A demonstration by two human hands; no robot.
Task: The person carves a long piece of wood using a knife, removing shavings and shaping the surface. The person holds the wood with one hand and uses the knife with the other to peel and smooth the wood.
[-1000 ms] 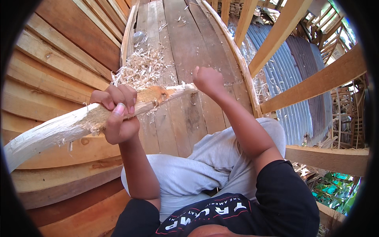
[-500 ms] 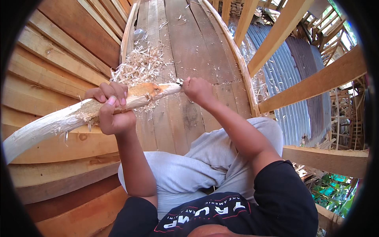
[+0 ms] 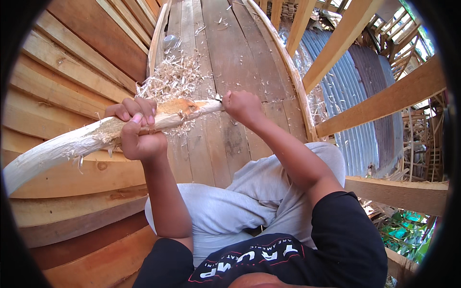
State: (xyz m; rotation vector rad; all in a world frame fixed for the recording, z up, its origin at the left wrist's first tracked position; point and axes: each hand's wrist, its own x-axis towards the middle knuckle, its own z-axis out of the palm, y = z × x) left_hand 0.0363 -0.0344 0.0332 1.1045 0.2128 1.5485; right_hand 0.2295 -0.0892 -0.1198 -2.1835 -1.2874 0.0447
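Observation:
A long peeled wooden pole (image 3: 62,149) slants across in front of me from the left edge, its thin end near the middle. Its surface is pale and roughly shaved, with an orange-brown knot (image 3: 185,107) near the thin end. My left hand (image 3: 139,127) is wrapped round the pole just left of the knot. At the thin tip, my right hand (image 3: 242,105) is closed in a fist. A small dark bit shows between that fist and the tip; what the fist grips is mostly hidden.
Curled wood shavings (image 3: 175,77) are heaped on the plank floor (image 3: 240,53) beyond the pole. A clear round container (image 3: 170,42) stands behind them. Stacked boards (image 3: 62,69) rise at my left. On the right run wooden rails (image 3: 379,101), with corrugated metal sheets (image 3: 345,81) beyond.
The pole's left end and both hands have shifted very slightly. Both hands keep their grip, and the shavings lie as before.

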